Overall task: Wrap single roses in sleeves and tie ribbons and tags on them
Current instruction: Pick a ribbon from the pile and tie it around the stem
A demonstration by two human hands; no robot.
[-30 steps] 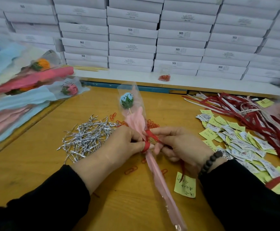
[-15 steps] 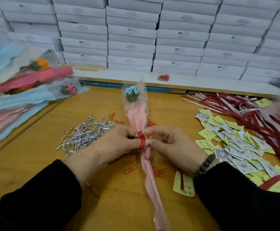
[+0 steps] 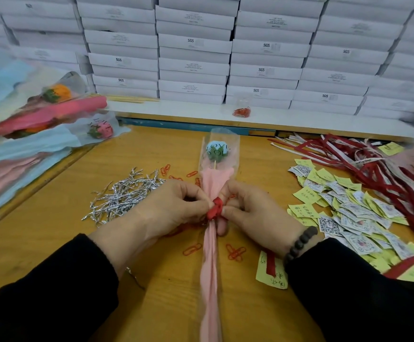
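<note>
Now bunched into a knot, ribbon (image 3: 215,211) pinched by both hands (image 3: 176,208) (image 3: 252,213) mid-table.

Left hand (image 3: 176,208), right hand (image 3: 252,213), fingertips pinched together

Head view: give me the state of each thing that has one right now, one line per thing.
Rose: sleeved, lying on the table.
Sleeve: gathered at the middle, wrapped there by the ribbon.
Ribbon: bunched round the sleeve, pinched from both sides.
Left hand: pinching the ribbon.
Right hand: pinching the ribbon.
Tag: flat on the table, ribbon end across it.
Finished roses: sleeved, piled at left.
</note>
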